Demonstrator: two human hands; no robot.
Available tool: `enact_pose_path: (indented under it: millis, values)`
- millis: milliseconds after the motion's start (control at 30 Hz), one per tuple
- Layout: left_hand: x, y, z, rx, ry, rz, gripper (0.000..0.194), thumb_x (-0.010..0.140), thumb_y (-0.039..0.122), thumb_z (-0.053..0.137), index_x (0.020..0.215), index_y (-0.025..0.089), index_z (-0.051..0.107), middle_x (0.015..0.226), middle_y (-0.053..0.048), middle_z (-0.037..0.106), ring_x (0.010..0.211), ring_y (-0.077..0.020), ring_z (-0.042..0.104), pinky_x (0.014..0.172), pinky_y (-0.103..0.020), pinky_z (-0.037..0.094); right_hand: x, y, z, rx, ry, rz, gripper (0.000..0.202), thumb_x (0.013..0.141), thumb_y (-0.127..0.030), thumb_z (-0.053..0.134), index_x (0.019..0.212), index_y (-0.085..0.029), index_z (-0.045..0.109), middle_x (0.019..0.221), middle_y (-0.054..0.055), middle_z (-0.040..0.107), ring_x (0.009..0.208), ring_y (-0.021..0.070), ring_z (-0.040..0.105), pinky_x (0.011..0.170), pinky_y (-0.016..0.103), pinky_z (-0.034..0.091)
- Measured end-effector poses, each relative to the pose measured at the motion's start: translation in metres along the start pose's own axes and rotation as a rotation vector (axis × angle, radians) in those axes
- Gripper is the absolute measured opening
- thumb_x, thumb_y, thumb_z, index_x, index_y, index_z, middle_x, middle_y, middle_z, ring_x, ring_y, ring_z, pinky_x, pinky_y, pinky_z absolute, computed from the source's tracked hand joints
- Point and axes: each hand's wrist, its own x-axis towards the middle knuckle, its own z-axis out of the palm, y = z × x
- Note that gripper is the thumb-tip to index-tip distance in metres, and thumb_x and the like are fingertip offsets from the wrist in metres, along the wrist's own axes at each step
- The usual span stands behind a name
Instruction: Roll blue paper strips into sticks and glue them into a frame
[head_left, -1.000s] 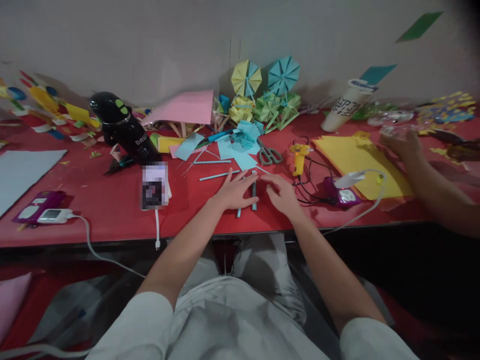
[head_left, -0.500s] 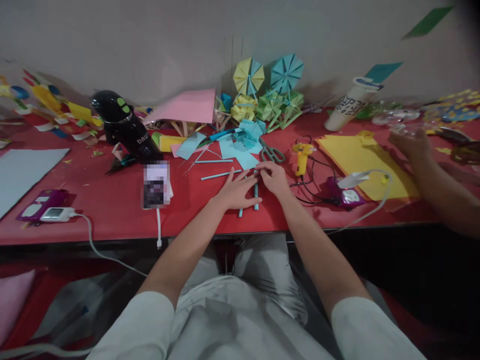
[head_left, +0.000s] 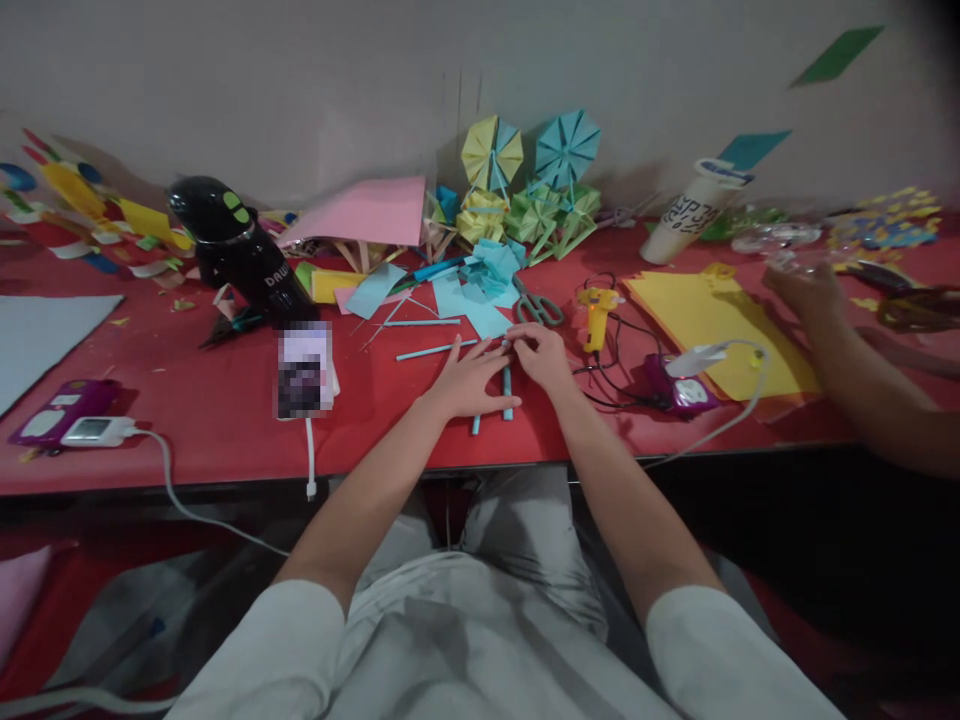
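My left hand point(head_left: 469, 385) lies spread on the red table, fingers stretched across rolled blue paper sticks. Beside its thumb a blue paper stick point(head_left: 508, 400) points toward the table's front edge; a second stick point(head_left: 475, 425) shows only its lower end below the palm. My right hand point(head_left: 541, 355) is closed, its fingertips pinched at the far end of the first stick, close to the left fingertips. Farther left lie two thin blue sticks, one loose point(head_left: 422, 323) and one reaching the left hand point(head_left: 427, 353). Cut blue paper point(head_left: 487, 318) lies just beyond the hands.
Dark-handled scissors point(head_left: 538, 305) and a yellow glue gun point(head_left: 598, 318) lie right of the hands. A purple power strip point(head_left: 679, 390) sits before yellow sheets point(head_left: 750, 350). Folded paper wheels point(head_left: 568, 148), a black bottle point(head_left: 251, 255) and a phone point(head_left: 305, 370) stand around. Another person's arm point(head_left: 847, 350) reaches in at right.
The whole view has shifted slightly, so things appear a little further left. Both hands keep nearly the same pose over the blue sticks.
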Motion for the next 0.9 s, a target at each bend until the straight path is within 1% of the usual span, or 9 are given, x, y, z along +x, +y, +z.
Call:
enact_pose_path:
  millis: [167, 333, 600, 767, 900]
  values:
    - [0.0002, 0.0005, -0.0010, -0.003, 0.007, 0.001, 0.081, 0.085, 0.069, 0.058, 0.152, 0.026, 0.044, 0.165, -0.006, 0.032, 0.157, -0.0311, 0.018, 0.124, -0.064, -0.009, 0.0012, -0.0004, -0.0003, -0.020, -0.004, 0.015, 0.022, 0.076, -0.015, 0.053, 0.082, -0.022, 0.073, 0.100, 0.007, 0.076, 0.096, 0.0227, 0.070, 0.094, 0.041, 0.055]
    - [0.0006, 0.0009, -0.0018, -0.005, 0.003, 0.001, 0.079, 0.085, 0.069, 0.057, 0.151, 0.028, 0.045, 0.165, -0.005, 0.032, 0.156, -0.0315, 0.018, 0.123, -0.065, -0.009, 0.0020, 0.0006, 0.0002, -0.033, -0.007, -0.010, 0.023, 0.076, -0.015, 0.052, 0.081, -0.021, 0.073, 0.098, 0.007, 0.075, 0.092, 0.0228, 0.070, 0.091, 0.041, 0.055]
    - [0.0007, 0.0015, -0.0011, -0.009, 0.011, 0.008, 0.078, 0.086, 0.067, 0.057, 0.152, 0.029, 0.044, 0.165, -0.003, 0.033, 0.156, -0.0314, 0.019, 0.123, -0.063, -0.014, 0.0018, 0.0008, 0.0007, -0.044, -0.010, -0.020, 0.019, 0.075, -0.017, 0.055, 0.081, -0.022, 0.073, 0.096, 0.007, 0.075, 0.092, 0.0225, 0.070, 0.089, 0.040, 0.055]
    - [0.0010, 0.0009, -0.0014, -0.010, 0.009, -0.004, 0.079, 0.085, 0.068, 0.057, 0.152, 0.028, 0.045, 0.165, -0.004, 0.032, 0.156, -0.0317, 0.018, 0.123, -0.064, -0.011, 0.0023, 0.0017, 0.0008, -0.036, -0.027, -0.039, 0.020, 0.075, -0.018, 0.056, 0.084, -0.021, 0.074, 0.097, 0.008, 0.075, 0.092, 0.0241, 0.070, 0.088, 0.042, 0.055]
    - [0.0008, 0.0005, -0.0014, -0.006, 0.006, 0.002, 0.081, 0.085, 0.069, 0.056, 0.153, 0.026, 0.044, 0.165, -0.005, 0.031, 0.157, -0.0326, 0.017, 0.123, -0.065, -0.009, 0.0029, 0.0033, 0.0006, -0.036, -0.037, -0.021, 0.020, 0.075, -0.017, 0.056, 0.085, -0.021, 0.073, 0.098, 0.007, 0.075, 0.094, 0.0241, 0.069, 0.090, 0.042, 0.055]
